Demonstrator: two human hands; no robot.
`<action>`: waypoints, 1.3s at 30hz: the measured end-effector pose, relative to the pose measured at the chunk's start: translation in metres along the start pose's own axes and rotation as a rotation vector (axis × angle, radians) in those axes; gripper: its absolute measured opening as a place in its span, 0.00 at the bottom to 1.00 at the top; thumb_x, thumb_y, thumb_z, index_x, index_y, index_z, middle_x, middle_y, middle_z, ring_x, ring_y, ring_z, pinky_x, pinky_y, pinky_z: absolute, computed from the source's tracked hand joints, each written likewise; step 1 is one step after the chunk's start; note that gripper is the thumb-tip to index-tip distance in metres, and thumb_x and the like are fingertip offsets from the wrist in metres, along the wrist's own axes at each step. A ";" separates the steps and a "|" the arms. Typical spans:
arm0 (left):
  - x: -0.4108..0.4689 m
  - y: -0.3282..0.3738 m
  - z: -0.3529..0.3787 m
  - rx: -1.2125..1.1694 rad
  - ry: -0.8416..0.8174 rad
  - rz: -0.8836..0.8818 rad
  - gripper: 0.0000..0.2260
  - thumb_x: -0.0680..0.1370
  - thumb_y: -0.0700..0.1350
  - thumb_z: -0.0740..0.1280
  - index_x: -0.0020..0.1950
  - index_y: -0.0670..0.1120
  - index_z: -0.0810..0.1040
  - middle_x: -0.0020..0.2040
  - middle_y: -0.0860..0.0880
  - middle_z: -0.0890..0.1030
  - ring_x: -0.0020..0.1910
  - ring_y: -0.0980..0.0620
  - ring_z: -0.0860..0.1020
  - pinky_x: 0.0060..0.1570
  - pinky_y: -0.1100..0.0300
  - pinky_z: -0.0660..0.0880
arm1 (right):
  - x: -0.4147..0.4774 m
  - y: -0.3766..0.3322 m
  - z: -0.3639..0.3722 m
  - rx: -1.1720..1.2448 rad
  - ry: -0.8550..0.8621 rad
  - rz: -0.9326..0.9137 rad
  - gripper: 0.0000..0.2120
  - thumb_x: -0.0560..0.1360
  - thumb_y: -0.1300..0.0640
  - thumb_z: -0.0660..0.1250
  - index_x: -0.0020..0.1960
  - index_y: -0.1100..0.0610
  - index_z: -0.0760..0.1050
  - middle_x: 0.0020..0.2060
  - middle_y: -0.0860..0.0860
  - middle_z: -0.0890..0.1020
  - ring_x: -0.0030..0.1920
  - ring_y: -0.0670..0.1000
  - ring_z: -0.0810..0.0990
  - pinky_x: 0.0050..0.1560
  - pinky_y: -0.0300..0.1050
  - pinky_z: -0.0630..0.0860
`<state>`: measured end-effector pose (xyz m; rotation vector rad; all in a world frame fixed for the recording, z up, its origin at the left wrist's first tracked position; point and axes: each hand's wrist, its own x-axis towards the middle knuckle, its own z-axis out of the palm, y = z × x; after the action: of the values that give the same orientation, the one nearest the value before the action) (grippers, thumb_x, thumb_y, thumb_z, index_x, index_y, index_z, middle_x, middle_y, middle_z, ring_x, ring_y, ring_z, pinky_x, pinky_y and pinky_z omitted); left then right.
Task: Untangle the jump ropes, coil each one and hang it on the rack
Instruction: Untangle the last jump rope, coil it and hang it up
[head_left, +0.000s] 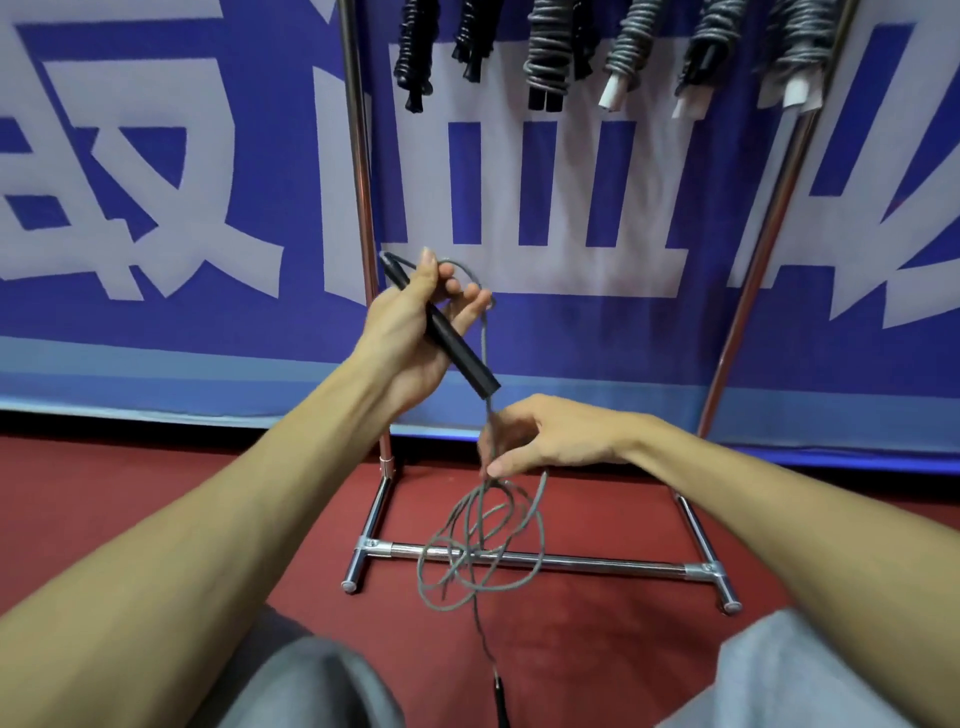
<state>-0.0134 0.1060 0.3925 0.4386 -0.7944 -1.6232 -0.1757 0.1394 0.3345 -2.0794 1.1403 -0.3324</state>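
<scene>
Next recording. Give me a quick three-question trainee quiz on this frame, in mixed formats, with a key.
1. True or false: the left hand holds a black handle.
2. Multiple choice: the right hand pinches
A) the grey rope just below that handle
B) a rack pole
C) the second handle down by the floor
3. Fill in: below the right hand, the rope hangs in ____ loops (tangled / neatly coiled).

Key: 1 true; 2 A; 3 tangled.
</scene>
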 end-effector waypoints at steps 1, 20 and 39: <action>0.002 0.006 -0.001 -0.073 0.006 0.016 0.15 0.82 0.48 0.61 0.40 0.41 0.73 0.31 0.49 0.73 0.30 0.54 0.78 0.43 0.61 0.81 | 0.003 0.003 0.000 -0.016 0.060 0.015 0.05 0.74 0.61 0.72 0.41 0.55 0.77 0.37 0.47 0.82 0.39 0.41 0.78 0.48 0.38 0.73; -0.003 -0.037 -0.043 1.284 0.349 0.307 0.10 0.84 0.48 0.57 0.55 0.42 0.68 0.50 0.41 0.74 0.44 0.40 0.74 0.41 0.53 0.70 | 0.002 0.004 -0.027 0.281 0.718 0.334 0.08 0.76 0.58 0.71 0.42 0.63 0.81 0.34 0.53 0.85 0.29 0.53 0.84 0.26 0.41 0.77; -0.021 -0.072 -0.009 1.472 -0.194 0.097 0.10 0.76 0.46 0.71 0.40 0.41 0.82 0.34 0.45 0.84 0.23 0.56 0.76 0.30 0.62 0.74 | -0.013 0.001 -0.040 0.248 0.784 0.318 0.13 0.74 0.53 0.73 0.42 0.63 0.79 0.32 0.56 0.83 0.30 0.55 0.84 0.30 0.44 0.81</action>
<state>-0.0534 0.1277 0.3325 1.2200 -2.0609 -0.7269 -0.2047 0.1306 0.3632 -1.5298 1.7398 -1.1290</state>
